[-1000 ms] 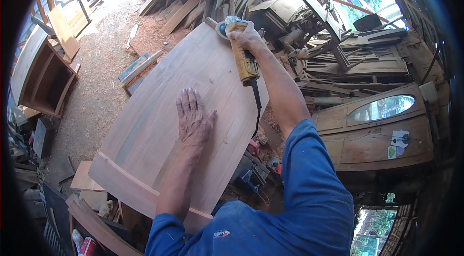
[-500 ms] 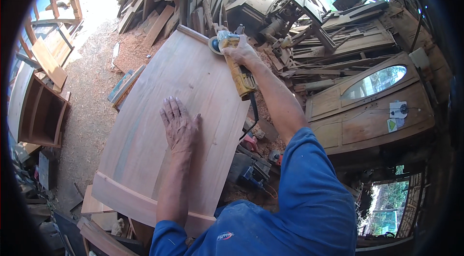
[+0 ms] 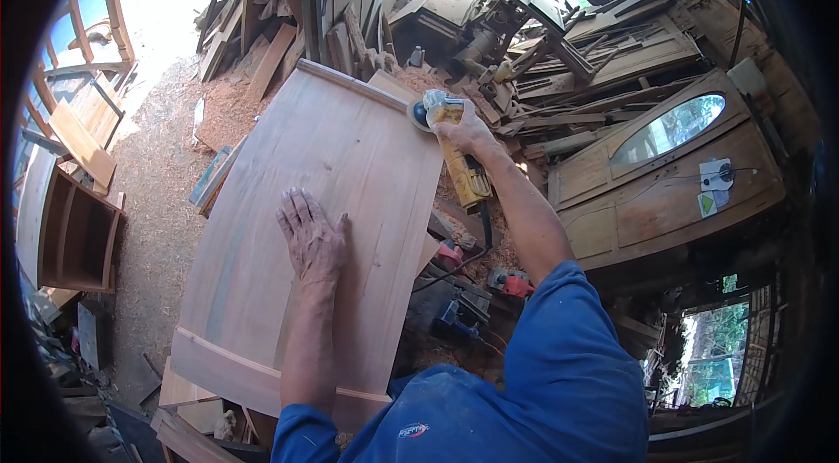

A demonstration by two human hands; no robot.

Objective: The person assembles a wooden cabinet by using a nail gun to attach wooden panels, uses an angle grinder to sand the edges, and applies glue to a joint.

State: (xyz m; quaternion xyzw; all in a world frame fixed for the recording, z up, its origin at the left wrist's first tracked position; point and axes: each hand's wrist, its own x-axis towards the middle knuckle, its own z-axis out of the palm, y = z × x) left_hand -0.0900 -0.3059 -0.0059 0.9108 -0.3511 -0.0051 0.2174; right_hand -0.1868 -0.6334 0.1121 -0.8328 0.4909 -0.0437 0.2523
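Note:
A wide pale wooden panel (image 3: pixel 262 288) lies before me, with a raised strip along its far end and another along its near end. My left hand (image 3: pixel 313 240) rests flat on the panel's middle, fingers stretched out. Gripped in my right hand (image 3: pixel 470 131) is a yellow angle grinder (image 3: pixel 465 173), its round disc at the panel's far right corner. Whether the disc touches the wood I cannot tell. A black cord trails from the grinder's near end, down past the panel's right edge.
A wooden door with an oval glass (image 3: pixel 669 135) lies to the right, near stacked boards (image 3: pixel 603 61). Red and blue power tools (image 3: pixel 511 282) sit beside the panel's right edge. An open wooden cabinet (image 3: pixel 87 231) stands at left on the dusty floor (image 3: pixel 162 174).
My right hand has carried the grinder rightward and slightly nearer, from the panel's far strip to its right corner. The left hand stays flat on the panel. The whole view has shifted a little.

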